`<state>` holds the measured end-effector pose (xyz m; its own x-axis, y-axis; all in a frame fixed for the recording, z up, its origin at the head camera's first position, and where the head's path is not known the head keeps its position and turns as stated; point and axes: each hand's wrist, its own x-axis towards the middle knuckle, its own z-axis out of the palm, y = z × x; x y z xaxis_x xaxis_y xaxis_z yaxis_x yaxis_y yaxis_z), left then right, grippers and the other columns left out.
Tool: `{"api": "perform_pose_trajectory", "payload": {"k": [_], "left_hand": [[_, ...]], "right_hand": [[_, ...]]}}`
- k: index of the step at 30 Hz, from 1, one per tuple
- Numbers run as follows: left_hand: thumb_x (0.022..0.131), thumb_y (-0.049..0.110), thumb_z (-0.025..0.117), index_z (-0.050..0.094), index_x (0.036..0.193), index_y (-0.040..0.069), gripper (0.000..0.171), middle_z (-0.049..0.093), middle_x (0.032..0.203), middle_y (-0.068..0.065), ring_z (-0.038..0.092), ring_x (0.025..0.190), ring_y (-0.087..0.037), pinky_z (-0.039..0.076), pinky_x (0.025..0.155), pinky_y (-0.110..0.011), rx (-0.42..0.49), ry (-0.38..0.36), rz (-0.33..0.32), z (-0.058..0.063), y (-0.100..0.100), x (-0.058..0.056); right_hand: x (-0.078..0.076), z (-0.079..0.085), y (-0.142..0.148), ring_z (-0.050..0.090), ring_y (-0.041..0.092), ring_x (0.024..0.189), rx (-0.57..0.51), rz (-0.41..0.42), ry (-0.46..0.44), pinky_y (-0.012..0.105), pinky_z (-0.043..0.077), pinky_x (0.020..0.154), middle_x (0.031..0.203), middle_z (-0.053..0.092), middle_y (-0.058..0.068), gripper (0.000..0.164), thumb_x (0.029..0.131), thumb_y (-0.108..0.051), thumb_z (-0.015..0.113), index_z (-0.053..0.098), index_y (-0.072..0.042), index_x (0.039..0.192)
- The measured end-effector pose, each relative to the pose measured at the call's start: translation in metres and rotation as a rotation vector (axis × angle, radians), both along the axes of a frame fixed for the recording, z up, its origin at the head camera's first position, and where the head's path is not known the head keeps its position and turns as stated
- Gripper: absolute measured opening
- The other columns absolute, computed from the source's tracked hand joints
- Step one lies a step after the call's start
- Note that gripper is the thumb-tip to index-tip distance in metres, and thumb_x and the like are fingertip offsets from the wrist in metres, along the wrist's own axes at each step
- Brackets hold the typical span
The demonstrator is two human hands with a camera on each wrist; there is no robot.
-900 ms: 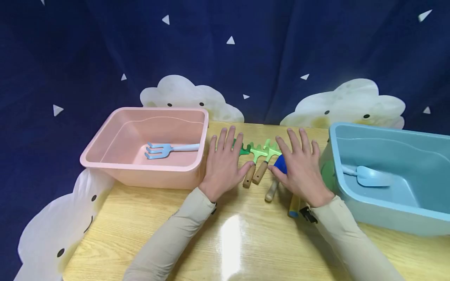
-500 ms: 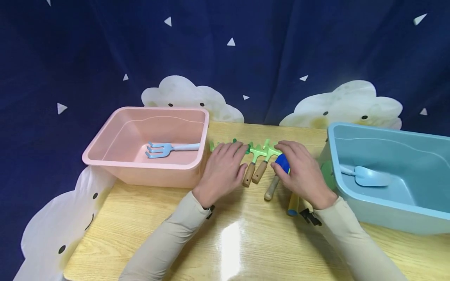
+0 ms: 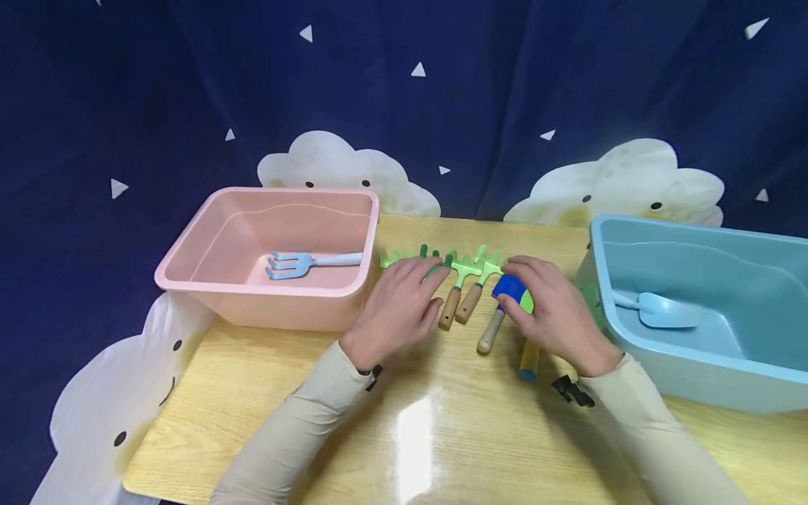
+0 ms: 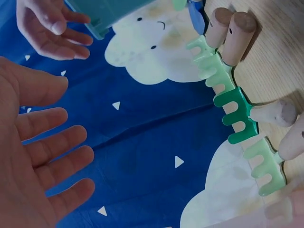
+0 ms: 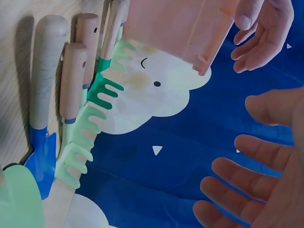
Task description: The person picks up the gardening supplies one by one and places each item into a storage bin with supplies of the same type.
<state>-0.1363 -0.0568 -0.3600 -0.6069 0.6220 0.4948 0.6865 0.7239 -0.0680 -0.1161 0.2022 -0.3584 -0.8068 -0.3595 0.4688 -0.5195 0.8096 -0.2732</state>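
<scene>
My left hand hovers beside the pink bin, fingers loosely bent and holding nothing. Below it, partly hidden, lie a dark green hand rake and a light green one. Two more light green rakes with wooden handles, one with its handle to the left of the other's handle, lie between the hands. My right hand, relaxed and holding nothing, is above a blue shovel and a light green-headed tool with a yellow handle. Both wrist views show the palms apart from the tools.
A pink bin stands at left with a light blue hand fork inside. At right is a blue bin holding a light blue trowel. Behind the wooden table hangs a dark blue curtain.
Both hands went from flat, spread fingers to loosely bent ones, and the fingertips drew back toward the person. More of the tools shows now. The bins and tools stay in place.
</scene>
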Motion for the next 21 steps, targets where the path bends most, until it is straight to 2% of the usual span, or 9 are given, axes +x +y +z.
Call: {"api": "perform_pose_trajectory", "payload": {"k": [10,21], "left_hand": [[0.086,0.022,0.069,0.057,0.132,0.011,0.049,0.062,0.134,-0.006,0.059,0.124,-0.025,0.045,0.107,-0.040,0.015,-0.023,0.009,-0.003,-0.004,-0.001],[0.088,0.022,0.068,0.058,0.132,0.010,0.047,0.062,0.135,-0.008,0.058,0.126,-0.025,0.044,0.108,-0.041,0.025,-0.043,0.013,-0.005,-0.005,-0.001]], "right_hand": [[0.004,-0.001,0.007,0.057,0.037,0.120,0.019,0.000,0.000,0.055,0.047,0.098,0.129,0.062,0.017,0.042,0.086,-0.020,0.072,0.061,-0.003,0.123],[0.007,0.006,0.011,0.057,0.035,0.123,0.071,-0.024,-0.024,0.053,0.047,0.101,0.133,0.060,0.016,0.043,0.087,-0.024,0.072,0.061,-0.005,0.124]]}}
